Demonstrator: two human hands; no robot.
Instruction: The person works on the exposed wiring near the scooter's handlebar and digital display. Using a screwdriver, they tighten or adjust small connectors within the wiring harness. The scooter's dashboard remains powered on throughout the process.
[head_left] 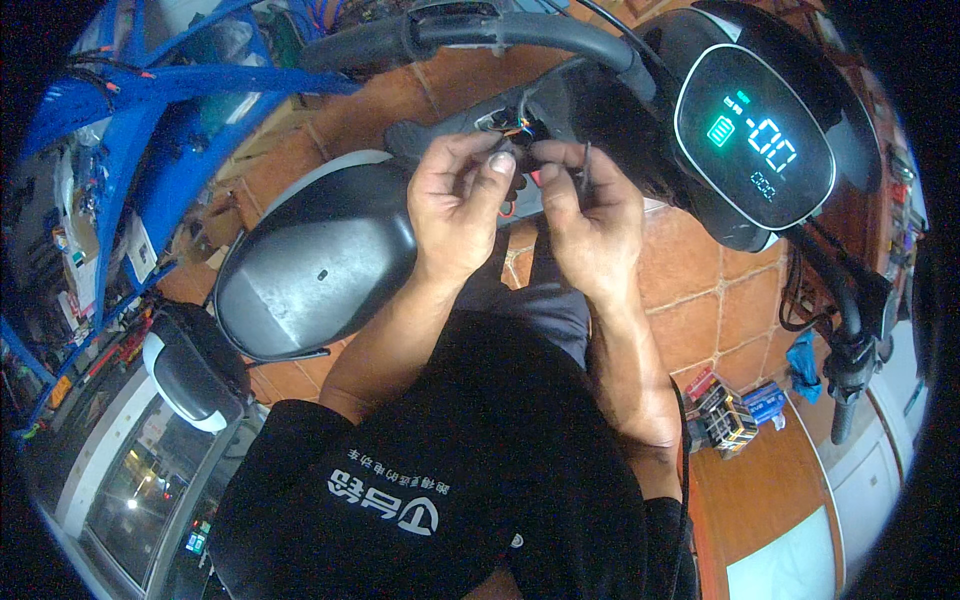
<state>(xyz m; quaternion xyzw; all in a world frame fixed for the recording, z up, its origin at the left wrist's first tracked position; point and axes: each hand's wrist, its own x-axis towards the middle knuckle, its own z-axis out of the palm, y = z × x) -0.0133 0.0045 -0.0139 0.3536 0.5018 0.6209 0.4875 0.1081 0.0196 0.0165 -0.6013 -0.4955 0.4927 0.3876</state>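
My left hand [462, 200] and my right hand [597, 222] face each other in front of an electric scooter's front panel, each closed in a pinch. Small dark pieces show at the fingertips, too hidden to name. Just beyond them, thin coloured wires [522, 125] come out of an opening in the grey and black panel. From between the fingers of my right hand sticks a thin dark strip [586, 165]; I cannot tell whether it is a cable or a tool. A bit of red shows by the right thumb.
The scooter's black seat [315, 265] lies to the left of my forearms. On the right is the lit display [757, 138], with the handlebar [470, 32] across the top. Blue shelving [150, 130] stands at far left. Small boxes [725, 418] sit on a wooden surface at lower right.
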